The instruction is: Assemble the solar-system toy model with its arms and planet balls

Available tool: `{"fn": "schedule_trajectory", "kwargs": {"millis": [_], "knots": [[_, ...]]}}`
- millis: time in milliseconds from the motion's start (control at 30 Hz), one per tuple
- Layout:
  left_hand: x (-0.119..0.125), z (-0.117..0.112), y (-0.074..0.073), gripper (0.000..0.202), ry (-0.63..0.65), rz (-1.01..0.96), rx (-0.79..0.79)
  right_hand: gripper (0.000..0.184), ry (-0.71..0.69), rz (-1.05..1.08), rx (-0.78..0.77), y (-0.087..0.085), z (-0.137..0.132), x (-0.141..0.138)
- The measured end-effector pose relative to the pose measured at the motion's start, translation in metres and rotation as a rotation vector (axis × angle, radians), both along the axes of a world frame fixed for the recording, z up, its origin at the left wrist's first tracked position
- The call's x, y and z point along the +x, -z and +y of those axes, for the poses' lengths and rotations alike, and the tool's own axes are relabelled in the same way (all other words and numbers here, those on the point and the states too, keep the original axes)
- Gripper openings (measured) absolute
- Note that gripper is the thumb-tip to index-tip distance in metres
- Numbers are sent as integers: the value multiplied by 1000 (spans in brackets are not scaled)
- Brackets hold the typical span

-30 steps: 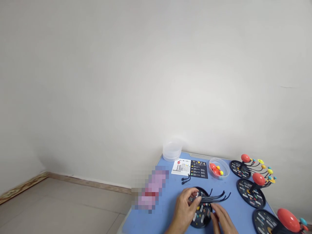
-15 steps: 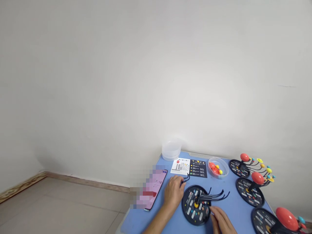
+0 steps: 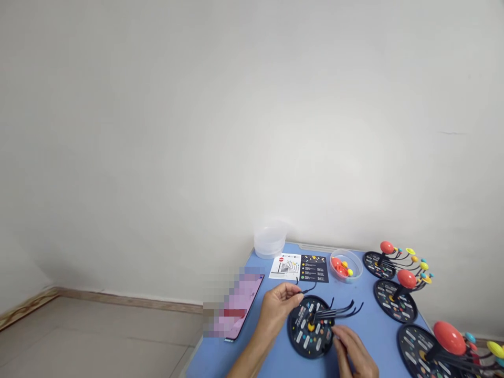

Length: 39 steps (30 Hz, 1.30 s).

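risks, as judged: the short curved black rod (image 3: 309, 289) could slip or twist, being thin and pinched near one end. the fan of black arms (image 3: 334, 315) could be knocked askew if the left hand (image 3: 280, 304) meets it, the tips jutting past one side of the round black base (image 3: 305, 340). that lopsided load could also tilt the base, were it pushed unsteadied.

fingers, left: thumb and forefinger closed on the rod, near the base's far edge. second dark tip (image 3: 297, 281) alongside; whether also held, cannot tell.

fingers, right: right hand (image 3: 356, 354) with thumb and forefinger nearly together at the base's right rim; whether gripping or only touching, cannot tell.

position: base flat on the blue tabletop (image 3: 283, 363), between the hands; arms fitted. beyond: printed sheet (image 3: 285, 266), clear bowl (image 3: 357, 274). to the right: three red-balled models (image 3: 407, 279).
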<state>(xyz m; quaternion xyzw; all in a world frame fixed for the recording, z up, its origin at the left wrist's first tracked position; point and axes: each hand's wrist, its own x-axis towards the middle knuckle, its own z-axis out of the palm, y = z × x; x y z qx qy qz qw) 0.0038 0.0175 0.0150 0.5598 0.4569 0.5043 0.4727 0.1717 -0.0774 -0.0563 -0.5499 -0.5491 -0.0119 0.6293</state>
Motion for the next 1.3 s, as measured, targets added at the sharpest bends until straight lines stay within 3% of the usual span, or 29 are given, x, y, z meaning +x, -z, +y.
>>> {"fn": "schedule_trajectory", "kwargs": {"millis": [67,200,333,633,1033,1300], "knots": [[6,-8,-9,14,33,-132,-49,24,-32,67,9,-7,2,-3],[20,-16,-18,13,13,-205,-56,23,-118,188,-28,-19,8,-7],[32,-20,-12,12,-17,-238,-73,25,-185,298,-96,-19,12,-7],[40,-24,12,13,-31,-226,23,28,-126,349,-86,-10,15,0],[44,-29,10,6,-83,-49,212,35,-169,295,-211,-11,23,21],[42,-29,7,7,-51,-65,267,46,-147,320,-285,-33,34,14]]}}
